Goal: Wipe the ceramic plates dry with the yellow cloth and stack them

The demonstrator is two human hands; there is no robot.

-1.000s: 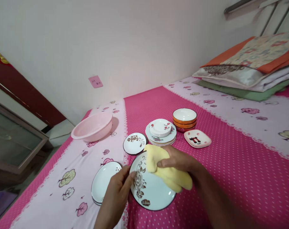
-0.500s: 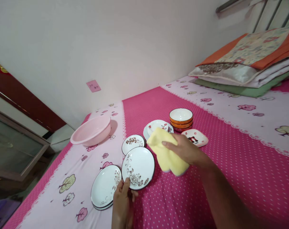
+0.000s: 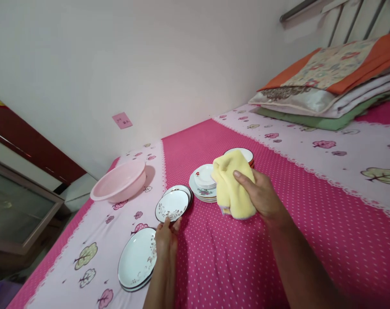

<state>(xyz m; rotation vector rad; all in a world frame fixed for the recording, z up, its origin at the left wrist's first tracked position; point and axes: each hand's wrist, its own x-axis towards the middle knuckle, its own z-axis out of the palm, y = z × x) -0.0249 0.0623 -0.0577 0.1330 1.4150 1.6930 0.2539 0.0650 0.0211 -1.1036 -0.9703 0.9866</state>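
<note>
My left hand (image 3: pixel 167 234) grips the near rim of a small white plate (image 3: pixel 172 205) with a brown flower pattern. That plate overlaps a stack of similar dark-rimmed plates (image 3: pixel 187 192); whether it touches them I cannot tell. In my right hand (image 3: pixel 262 193) is a folded yellow cloth (image 3: pixel 232 186), held up in the air. Behind the cloth, partly covered, are a stack of white floral plates (image 3: pixel 203 195) and several bowls (image 3: pixel 245 153) with orange sides. Larger flowered plates (image 3: pixel 135 259) lie stacked beside my left wrist.
A pink basin (image 3: pixel 119 182) stands at the left near the wall. Folded bedding and a pillow (image 3: pixel 324 81) are piled at the far right. Everything lies on a pink patterned bedsheet (image 3: pixel 233 266). A glass-fronted cabinet (image 3: pixel 17 206) is at the left beyond the bed's edge.
My left hand has moved the small plate away from me, over the brown-flowered stack. The yellow cloth has risen to the right with my right hand and now partly covers the bowls.
</note>
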